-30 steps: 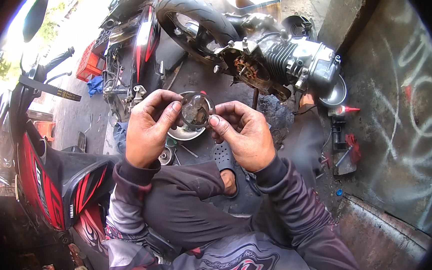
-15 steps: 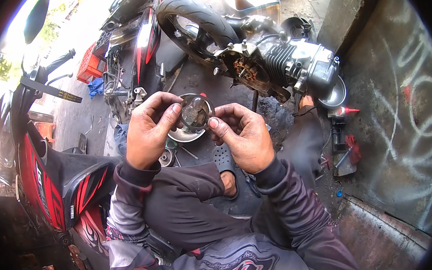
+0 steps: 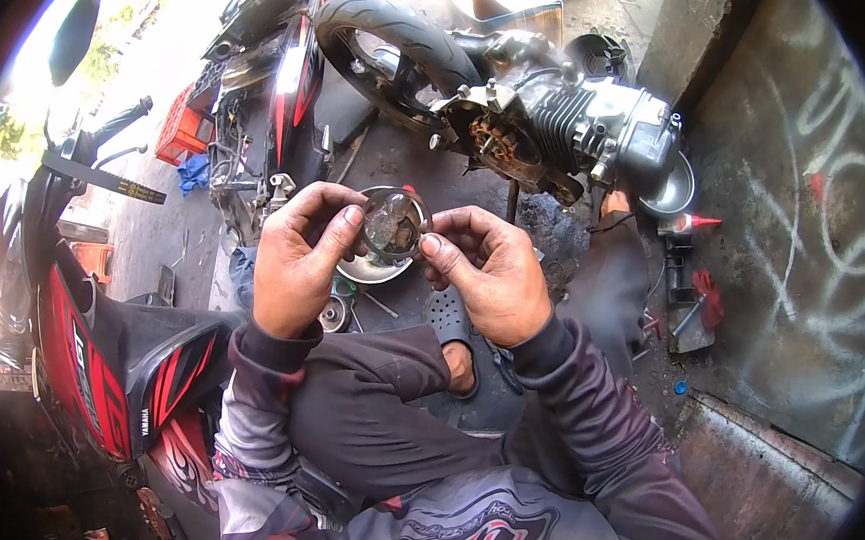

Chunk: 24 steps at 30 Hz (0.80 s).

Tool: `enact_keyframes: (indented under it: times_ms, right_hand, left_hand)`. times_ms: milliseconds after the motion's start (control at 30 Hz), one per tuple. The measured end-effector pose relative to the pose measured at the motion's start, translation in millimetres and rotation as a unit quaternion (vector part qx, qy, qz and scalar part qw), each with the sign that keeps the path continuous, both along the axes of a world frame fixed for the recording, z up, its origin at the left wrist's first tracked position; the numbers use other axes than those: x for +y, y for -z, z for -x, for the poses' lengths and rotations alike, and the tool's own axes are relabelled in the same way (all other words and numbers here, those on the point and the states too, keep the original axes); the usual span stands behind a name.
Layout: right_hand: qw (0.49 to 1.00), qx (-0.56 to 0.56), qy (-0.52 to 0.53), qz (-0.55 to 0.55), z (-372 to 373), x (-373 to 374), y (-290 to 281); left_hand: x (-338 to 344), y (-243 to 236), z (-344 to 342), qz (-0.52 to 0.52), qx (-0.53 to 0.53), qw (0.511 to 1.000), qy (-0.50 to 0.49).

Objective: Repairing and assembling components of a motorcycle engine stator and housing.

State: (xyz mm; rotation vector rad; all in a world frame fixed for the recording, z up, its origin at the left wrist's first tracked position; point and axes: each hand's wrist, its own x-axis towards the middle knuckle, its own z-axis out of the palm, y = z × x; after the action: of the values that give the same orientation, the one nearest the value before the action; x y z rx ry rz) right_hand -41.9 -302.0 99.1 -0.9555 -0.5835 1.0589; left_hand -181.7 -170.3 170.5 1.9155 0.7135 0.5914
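Note:
A thin dark ring (image 3: pixel 381 254) is held upright in front of me, pinched at its two sides. My left hand (image 3: pixel 303 254) grips its left edge between thumb and fingers. On the right edge, the thumb and forefinger of my right hand (image 3: pixel 493 278) press together. Through the ring I see a shallow pale bowl (image 3: pixel 364 272) with dark parts in it; the hands partly hide this bowl. Beyond the right hand stands a partly opened scooter engine (image 3: pixel 543 127), its finned cylinder pointing right, with a rear wheel (image 3: pixel 399 47) at its far left.
A red and black scooter (image 3: pixel 93 359) stands close on the left. A metal bowl (image 3: pixel 673 188), a red-tipped bottle (image 3: pixel 695 222) and a red cloth (image 3: pixel 708 298) lie by the painted wall (image 3: pixel 798 194) on the right. My foot in a grey clog (image 3: pixel 447 316) rests below the hands.
Almost nothing differs. Both hands keep hold of the ring, which has shifted very slightly to the right along with my right hand.

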Motion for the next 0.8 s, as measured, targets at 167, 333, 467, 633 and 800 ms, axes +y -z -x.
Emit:
enact_keyframes:
  times_ms: [167, 333, 467, 633, 800]
  right_hand:
    - [1.000, 0.024, -0.003, 0.001, 1.0, 1.4, 0.8]
    - [1.000, 0.022, -0.009, 0.000, -0.1, 1.9, 3.0]
    - [1.000, 0.023, -0.007, 0.003, 0.0, 2.1, 1.8]
    - [0.999, 0.032, -0.012, 0.001, 0.0, 2.0, 1.7]
    - [1.000, 0.029, -0.009, -0.001, -0.8, 2.6, 2.7]
  left_hand:
    - [-1.6, -2.7, 1.0, -0.012, -0.010, 1.000, -0.006]
    - [-2.7, -3.4, -0.2, -0.011, -0.012, 1.000, -0.001]
    - [-2.3, -3.3, -0.1, -0.011, -0.014, 1.000, 0.000]
    - [-0.9, -1.1, 0.4, 0.012, -0.024, 1.000, 0.009]
    - [-2.1, -1.7, -1.3, 0.009, -0.027, 1.000, 0.011]
